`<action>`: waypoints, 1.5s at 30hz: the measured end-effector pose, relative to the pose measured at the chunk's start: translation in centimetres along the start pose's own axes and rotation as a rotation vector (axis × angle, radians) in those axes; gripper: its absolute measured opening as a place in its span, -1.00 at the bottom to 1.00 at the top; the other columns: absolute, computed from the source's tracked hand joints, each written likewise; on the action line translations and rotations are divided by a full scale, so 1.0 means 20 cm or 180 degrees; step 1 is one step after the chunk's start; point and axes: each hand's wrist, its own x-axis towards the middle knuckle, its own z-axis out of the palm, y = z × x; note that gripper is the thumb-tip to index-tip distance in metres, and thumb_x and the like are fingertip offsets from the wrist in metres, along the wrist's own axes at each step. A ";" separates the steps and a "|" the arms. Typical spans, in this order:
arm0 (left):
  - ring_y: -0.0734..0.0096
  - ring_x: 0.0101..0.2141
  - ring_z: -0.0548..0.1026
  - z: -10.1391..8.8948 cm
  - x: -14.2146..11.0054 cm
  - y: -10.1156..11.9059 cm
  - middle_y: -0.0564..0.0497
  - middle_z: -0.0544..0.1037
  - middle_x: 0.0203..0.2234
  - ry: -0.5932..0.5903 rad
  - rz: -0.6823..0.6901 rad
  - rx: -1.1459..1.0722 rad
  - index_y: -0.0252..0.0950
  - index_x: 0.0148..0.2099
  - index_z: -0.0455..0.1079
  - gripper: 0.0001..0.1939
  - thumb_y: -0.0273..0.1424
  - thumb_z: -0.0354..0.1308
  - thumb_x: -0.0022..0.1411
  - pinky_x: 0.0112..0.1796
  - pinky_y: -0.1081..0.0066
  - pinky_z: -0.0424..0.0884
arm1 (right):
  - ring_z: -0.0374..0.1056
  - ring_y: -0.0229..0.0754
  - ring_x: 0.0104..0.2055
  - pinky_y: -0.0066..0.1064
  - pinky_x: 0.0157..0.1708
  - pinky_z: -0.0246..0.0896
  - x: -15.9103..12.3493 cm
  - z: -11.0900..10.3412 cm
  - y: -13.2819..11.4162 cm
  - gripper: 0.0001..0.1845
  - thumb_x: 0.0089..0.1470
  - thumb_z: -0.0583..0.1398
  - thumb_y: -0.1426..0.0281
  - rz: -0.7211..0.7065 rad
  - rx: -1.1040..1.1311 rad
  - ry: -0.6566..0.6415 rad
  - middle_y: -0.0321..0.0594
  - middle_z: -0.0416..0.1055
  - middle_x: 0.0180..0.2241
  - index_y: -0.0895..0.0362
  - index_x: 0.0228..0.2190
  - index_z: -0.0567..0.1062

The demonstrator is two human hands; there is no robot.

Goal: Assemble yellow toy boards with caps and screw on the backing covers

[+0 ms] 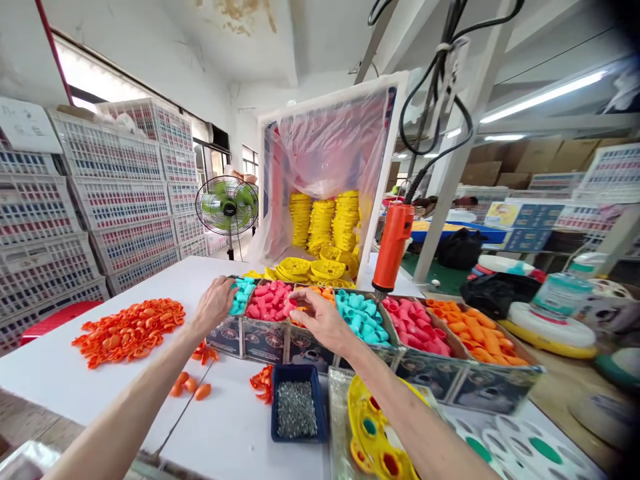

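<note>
My left hand reaches into the leftmost compartment of turquoise plastic tube pieces. Its fingers are curled and their tips are partly hidden, so what they hold cannot be made out. Over the compartment of small orange pieces, my right hand has its thumb and forefinger around a pink tube piece at the edge of the pink pieces. Under my right forearm lies a yellow plastic shell with round holes, some filled in green and red.
An orange electric screwdriver hangs by the bins. A blue tray holds screws. Orange parts are heaped at left; a few orange ovals lie nearer. Yellow shells spill from a plastic-lined box behind. More bins of turquoise, pink and orange tubes continue right.
</note>
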 end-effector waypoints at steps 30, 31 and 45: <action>0.18 -0.33 0.66 0.02 -0.83 0.89 -0.04 0.66 -0.37 -0.0795 -0.1032 -0.3442 -0.28 -0.14 0.46 -0.49 0.08 0.18 0.19 -0.24 0.26 0.63 | 0.41 -0.34 -0.42 -0.59 -0.50 0.28 -0.78 -0.22 -0.30 -0.69 -0.05 0.45 0.18 0.1319 0.2780 0.1727 -0.28 0.51 -0.40 0.15 -0.35 0.62; 0.17 -0.33 0.66 0.03 -0.84 0.90 -0.04 0.66 -0.37 -0.0814 -0.1049 -0.3468 -0.28 -0.14 0.46 -0.49 0.09 0.18 0.18 -0.24 0.25 0.63 | 0.42 -0.32 -0.39 -0.56 -0.46 0.31 -0.80 -0.23 -0.30 -0.69 -0.03 0.44 0.18 0.1306 0.2486 0.1732 -0.28 0.52 -0.39 0.13 -0.32 0.63; 0.16 -0.40 0.68 0.15 -0.95 1.03 -0.03 0.71 -0.40 -0.0879 -0.0981 -0.3482 -0.20 -0.20 0.53 -0.55 0.08 0.24 0.11 -0.34 0.34 0.66 | 0.42 0.01 -0.01 -0.07 0.04 0.35 -0.94 -0.36 -0.23 -0.62 0.17 0.18 0.50 0.0055 -0.2046 0.1147 -0.10 0.53 -0.06 0.02 0.02 0.46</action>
